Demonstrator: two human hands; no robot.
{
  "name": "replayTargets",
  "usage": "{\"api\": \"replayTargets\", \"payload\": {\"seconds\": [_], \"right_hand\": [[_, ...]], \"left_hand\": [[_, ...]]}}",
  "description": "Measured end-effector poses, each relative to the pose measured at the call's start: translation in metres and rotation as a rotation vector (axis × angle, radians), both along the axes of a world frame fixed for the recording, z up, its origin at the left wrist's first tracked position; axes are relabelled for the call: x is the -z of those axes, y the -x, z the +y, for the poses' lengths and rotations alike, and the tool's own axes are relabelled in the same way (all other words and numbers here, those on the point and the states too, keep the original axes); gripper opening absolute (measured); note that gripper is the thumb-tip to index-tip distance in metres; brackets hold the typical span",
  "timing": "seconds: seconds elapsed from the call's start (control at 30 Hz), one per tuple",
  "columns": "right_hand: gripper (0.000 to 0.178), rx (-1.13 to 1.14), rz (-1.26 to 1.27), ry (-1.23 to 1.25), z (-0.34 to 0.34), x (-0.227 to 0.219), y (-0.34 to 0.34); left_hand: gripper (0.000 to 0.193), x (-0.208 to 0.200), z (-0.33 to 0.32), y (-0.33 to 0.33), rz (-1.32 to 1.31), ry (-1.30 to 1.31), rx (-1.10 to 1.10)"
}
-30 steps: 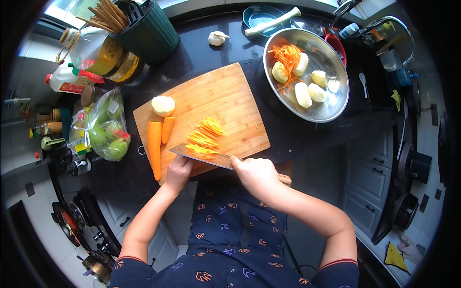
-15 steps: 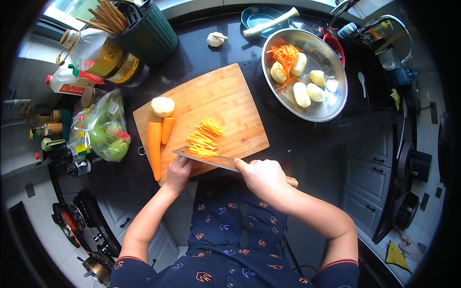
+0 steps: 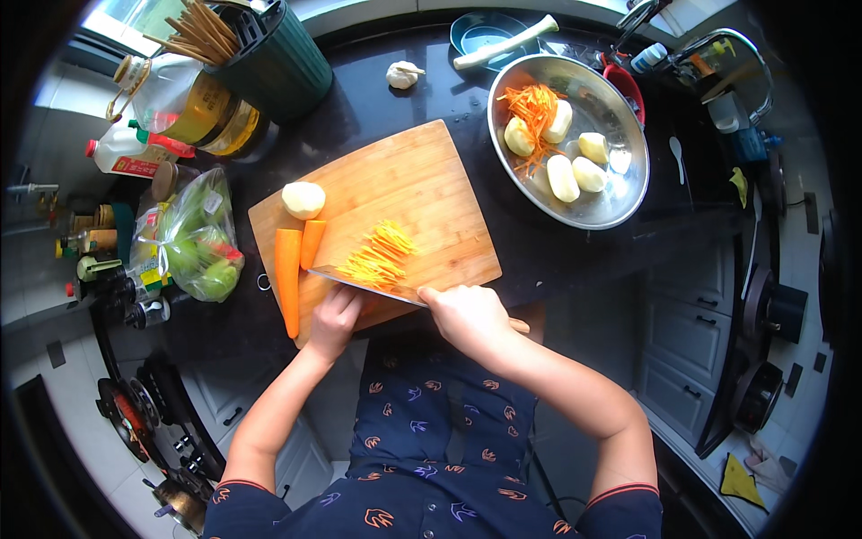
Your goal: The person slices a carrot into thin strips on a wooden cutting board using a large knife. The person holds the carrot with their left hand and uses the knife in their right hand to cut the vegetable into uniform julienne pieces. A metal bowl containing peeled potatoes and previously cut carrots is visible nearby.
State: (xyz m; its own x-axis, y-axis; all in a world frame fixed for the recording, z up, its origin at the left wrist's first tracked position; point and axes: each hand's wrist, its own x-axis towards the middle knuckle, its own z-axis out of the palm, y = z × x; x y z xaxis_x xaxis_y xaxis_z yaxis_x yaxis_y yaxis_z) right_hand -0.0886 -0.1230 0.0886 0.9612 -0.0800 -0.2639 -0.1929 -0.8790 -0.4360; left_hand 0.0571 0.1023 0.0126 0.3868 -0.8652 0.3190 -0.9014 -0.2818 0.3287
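My right hand [image 3: 469, 321] grips a kitchen knife [image 3: 370, 289] by its wooden handle, the blade reaching left across the near part of the wooden cutting board [image 3: 449, 198]. Close against the blade, my left hand [image 3: 334, 316] has its fingers curled on a carrot piece, mostly hidden by hand and knife; a little orange shows beside the fingertips. Carrot shreds [image 3: 382, 254] lie heaped just beyond the blade. On the board's left rest a long carrot piece [image 3: 287, 274], a shorter carrot piece [image 3: 312, 242] and a peeled potato [image 3: 303, 199].
Right of the board, a steel bowl [image 3: 620, 202] holds carrot shreds and several peeled potatoes. A bag of green vegetables [image 3: 202, 242] sits to the left. Behind are a garlic bulb [image 3: 404, 75], a chopstick holder [image 3: 292, 67] and an oil jug [image 3: 184, 99].
The knife and my right hand have shifted left and slightly away from me, the blade tip nearing the carrots. My left hand stays by the blade, almost unmoved.
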Motion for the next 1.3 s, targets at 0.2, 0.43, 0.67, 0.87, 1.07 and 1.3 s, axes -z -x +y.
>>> {"api": "replayTargets", "payload": {"seconds": [0.2, 0.43, 0.67, 0.87, 1.07, 1.3], "right_hand": [[0.025, -0.010, 0.046, -0.014, -0.012, -0.040, 0.017], [0.025, 0.003, 0.075, 0.042, -0.004, -0.025, 0.016], [0.010, 0.002, -0.004, 0.022, 0.008, -0.005, -0.010], [0.020, -0.005, 0.033, 0.017, -0.003, -0.032, 0.009], [0.021, -0.013, 0.114, 0.042, -0.007, -0.041, 0.018], [0.013, 0.011, -0.031, 0.018, 0.012, 0.003, -0.004]], "left_hand": [[0.024, 0.000, 0.000, 0.003, 0.026, 0.024, -0.021], [0.023, -0.004, -0.002, 0.002, -0.010, 0.022, -0.009], [0.021, 0.001, 0.003, 0.001, 0.016, -0.017, 0.004], [0.020, 0.001, 0.003, 0.001, -0.019, 0.038, 0.010], [0.020, -0.001, 0.003, 0.003, -0.020, 0.040, 0.004], [0.023, 0.005, 0.007, 0.003, -0.023, -0.008, -0.006]]}}
